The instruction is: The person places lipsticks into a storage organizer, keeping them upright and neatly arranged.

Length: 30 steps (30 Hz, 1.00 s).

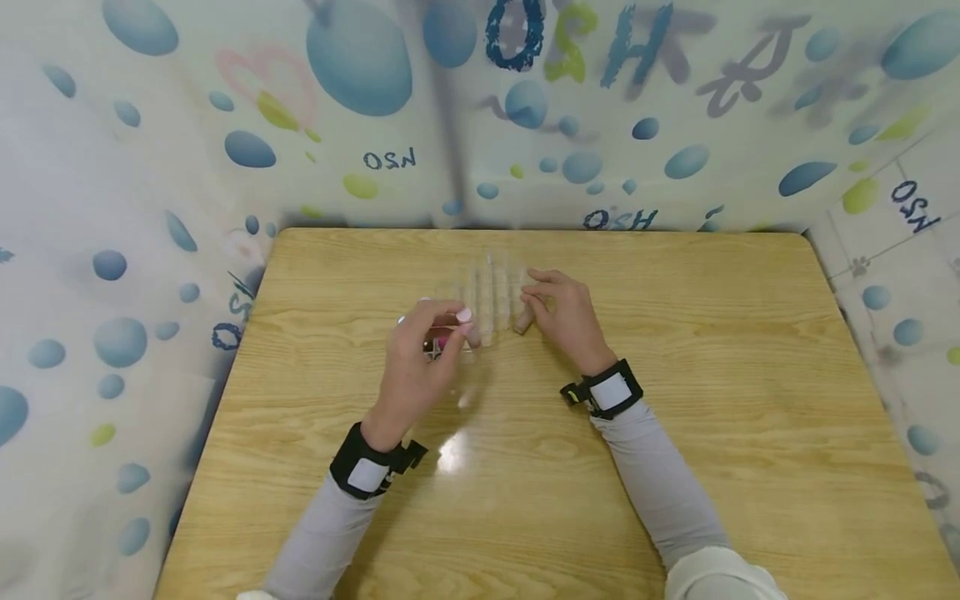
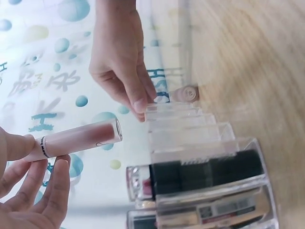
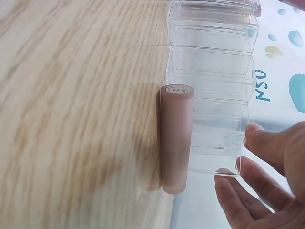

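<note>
My left hand (image 1: 417, 362) pinches a pink lip gloss tube (image 2: 81, 140) between thumb and fingertips, raised beside a clear stepped organizer (image 2: 176, 125). Its darker end points away from the hand in the left wrist view. At the organizer's far right end, my right hand (image 1: 567, 321) grips the clear wall with thumb and fingers. A second tube, dusty pink (image 3: 176, 138), lies on the table against the organizer, close to the right hand. Filled slots at the left end hold a black-bodied lipstick (image 2: 209, 174) and a flat labelled item (image 2: 228, 210).
The wooden table (image 1: 675, 483) carries the organizer near its back middle. A patterned curtain or sheet (image 1: 525, 158) stands right behind the table's back edge and along both sides. Several slots between the filled ones and the right hand look bare.
</note>
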Available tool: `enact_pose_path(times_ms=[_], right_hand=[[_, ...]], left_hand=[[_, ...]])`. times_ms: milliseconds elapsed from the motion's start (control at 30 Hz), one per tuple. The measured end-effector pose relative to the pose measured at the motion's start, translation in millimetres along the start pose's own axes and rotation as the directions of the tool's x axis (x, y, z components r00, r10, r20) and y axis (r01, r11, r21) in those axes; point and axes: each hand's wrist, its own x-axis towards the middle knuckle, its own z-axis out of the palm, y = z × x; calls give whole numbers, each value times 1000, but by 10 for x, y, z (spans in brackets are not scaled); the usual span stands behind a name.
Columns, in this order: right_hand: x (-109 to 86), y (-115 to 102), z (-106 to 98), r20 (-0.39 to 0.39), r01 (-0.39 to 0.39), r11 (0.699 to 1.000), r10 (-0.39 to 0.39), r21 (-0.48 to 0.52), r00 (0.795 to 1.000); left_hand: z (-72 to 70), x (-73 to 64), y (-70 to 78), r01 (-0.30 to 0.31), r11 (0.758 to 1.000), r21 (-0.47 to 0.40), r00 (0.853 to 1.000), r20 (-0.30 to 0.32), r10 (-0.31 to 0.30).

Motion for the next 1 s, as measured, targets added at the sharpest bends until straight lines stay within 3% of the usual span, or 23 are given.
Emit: enact_pose_path(times_ms=[233, 367, 600, 1000], right_hand=[[-3, 1, -4, 7, -10, 1000, 10, -3, 1000], [-13, 8, -3, 23, -19, 1000, 19, -2, 1000], [-9, -10, -18, 27, -17, 1000, 18, -10, 999], [-21, 7, -23, 21, -15, 1000, 15, 11, 1000]], left_hand=[[-53, 137, -54, -32, 999, -19, 999, -8, 32], [-83, 191, -72, -26, 999, -35, 1000, -15, 25], [-154, 306, -150, -34, 999, 23, 998, -48, 35], [-246, 419, -323, -11, 1000, 12, 996, -84, 12]])
